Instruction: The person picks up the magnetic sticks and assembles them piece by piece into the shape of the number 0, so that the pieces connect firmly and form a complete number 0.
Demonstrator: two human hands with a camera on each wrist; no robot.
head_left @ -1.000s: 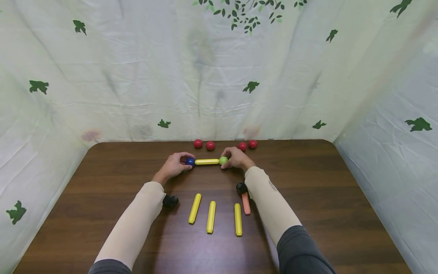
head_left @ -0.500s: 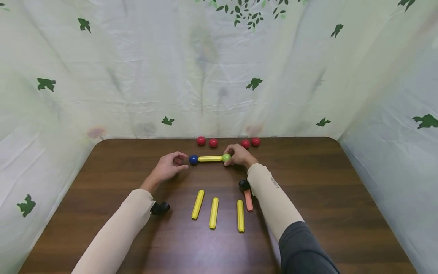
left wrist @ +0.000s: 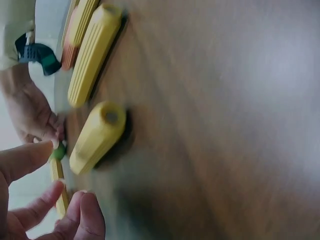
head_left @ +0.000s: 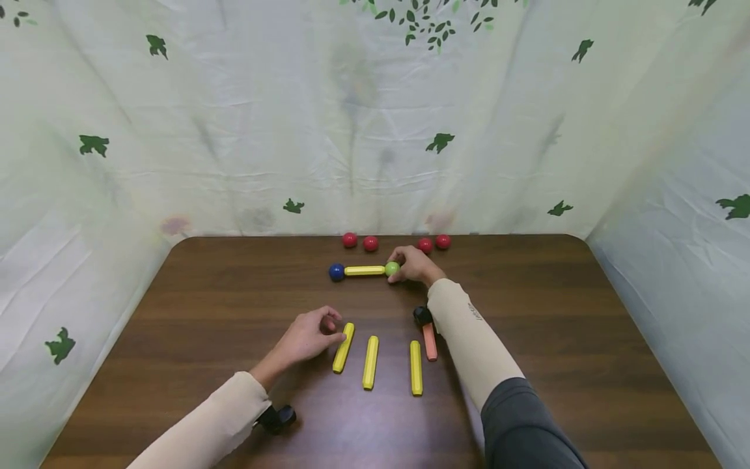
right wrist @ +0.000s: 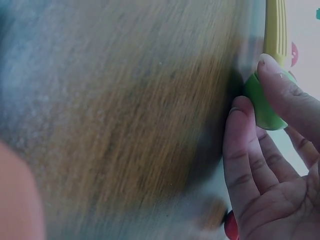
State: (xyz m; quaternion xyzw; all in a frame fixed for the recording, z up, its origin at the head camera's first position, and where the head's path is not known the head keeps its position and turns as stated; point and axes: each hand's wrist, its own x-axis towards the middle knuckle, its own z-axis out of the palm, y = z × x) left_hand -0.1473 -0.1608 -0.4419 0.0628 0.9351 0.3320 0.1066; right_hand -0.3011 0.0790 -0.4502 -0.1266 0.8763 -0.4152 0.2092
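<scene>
My right hand [head_left: 413, 266] grips a green ball [head_left: 392, 268] between thumb and fingers, as the right wrist view shows close up. That ball sits at the right end of a yellow stick [head_left: 364, 270], whose left end joins a blue ball [head_left: 336, 272]. My left hand [head_left: 306, 335] holds nothing. Its fingers are parted and relaxed, beside the leftmost of three loose yellow sticks [head_left: 344, 348]. In the left wrist view the thumb and fingertips [left wrist: 92, 215] stand apart from that near stick [left wrist: 97, 137].
Two more loose yellow sticks, one in the middle [head_left: 370, 363] and one to the right [head_left: 416, 368], lie on the wooden table [head_left: 527, 312]. A salmon stick [head_left: 430, 342] lies by the right wrist camera [head_left: 422, 316]. Several red balls [head_left: 370, 243] line the back edge before a white curtain [head_left: 246, 130].
My left hand has let go of the blue ball and come back toward the near yellow sticks. My right hand keeps its grip on the green ball. The head view has shifted slightly.
</scene>
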